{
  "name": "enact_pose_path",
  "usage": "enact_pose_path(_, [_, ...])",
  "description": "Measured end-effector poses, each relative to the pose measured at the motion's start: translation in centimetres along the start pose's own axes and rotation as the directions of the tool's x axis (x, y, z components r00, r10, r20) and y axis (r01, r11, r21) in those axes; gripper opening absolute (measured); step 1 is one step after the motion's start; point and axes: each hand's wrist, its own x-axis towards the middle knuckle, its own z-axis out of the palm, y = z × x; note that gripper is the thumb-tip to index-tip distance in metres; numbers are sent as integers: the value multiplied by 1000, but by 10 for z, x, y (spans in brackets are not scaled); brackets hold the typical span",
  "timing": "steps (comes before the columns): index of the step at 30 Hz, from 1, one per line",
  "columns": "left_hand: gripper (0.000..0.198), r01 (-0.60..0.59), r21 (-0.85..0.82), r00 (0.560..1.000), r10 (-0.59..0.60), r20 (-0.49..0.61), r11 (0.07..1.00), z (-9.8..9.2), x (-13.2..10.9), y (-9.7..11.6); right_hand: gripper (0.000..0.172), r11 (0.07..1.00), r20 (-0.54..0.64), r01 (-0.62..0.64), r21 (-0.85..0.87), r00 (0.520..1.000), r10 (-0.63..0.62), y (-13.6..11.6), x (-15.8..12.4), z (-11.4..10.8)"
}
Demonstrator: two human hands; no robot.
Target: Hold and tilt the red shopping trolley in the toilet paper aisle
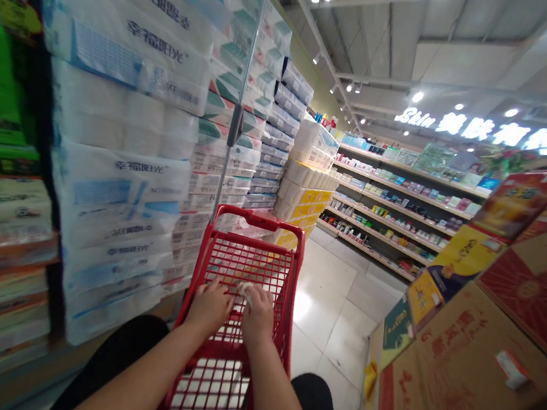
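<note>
A red plastic shopping cart [253,239] with a grid basket stands directly in front of me. My left hand [211,307] is on its left part, fingers bent over the red grid. To the right, close beside it, my right hand [259,312] is closed around a crumpled white tissue [244,288], whose edge shows at the fingertips. The tissue lies against the grid, and most of it is hidden under the fingers. Both forearms reach forward over the near end of the cart.
Stacked toilet paper packs [124,192] rise close on the left behind a metal post [238,113]. Cardboard boxes [463,371] are piled on the right. A tiled floor [333,320] runs ahead to shelves of small packages [395,197].
</note>
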Motion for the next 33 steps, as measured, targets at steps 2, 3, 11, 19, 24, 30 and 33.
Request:
enact_pose_path(2, [37,2,-3,1000,-2,-18,1000,1,0,0,56,993,-104,-110,-30,989,107,3,1,0])
enact_pose_path(3, [37,2,-3,1000,-2,-17,1000,1,0,0,56,992,-112,-125,-31,986,121,4,1,0])
enact_pose_path(11, [37,0,3,1000,0,3,1000,-2,0,1,56,999,-52,-53,4,997,53,5,0,4])
enact_pose_path(19, [36,-7,-5,1000,7,10,1000,-2,0,1,54,998,60,34,47,998,-37,2,0,3])
enact_pose_path(24, [38,7,-1,1000,-7,-5,1000,-1,0,1,54,997,-79,-77,-1,994,77,3,1,1])
enact_pose_path(30, [38,2,-3,1000,-2,16,1000,-3,0,2,51,1000,-5,-6,19,1000,6,2,1,1])
enact_pose_path(33, [39,15,-5,1000,-15,16,1000,-3,-1,2,52,995,-103,-94,-23,991,91,4,1,2])
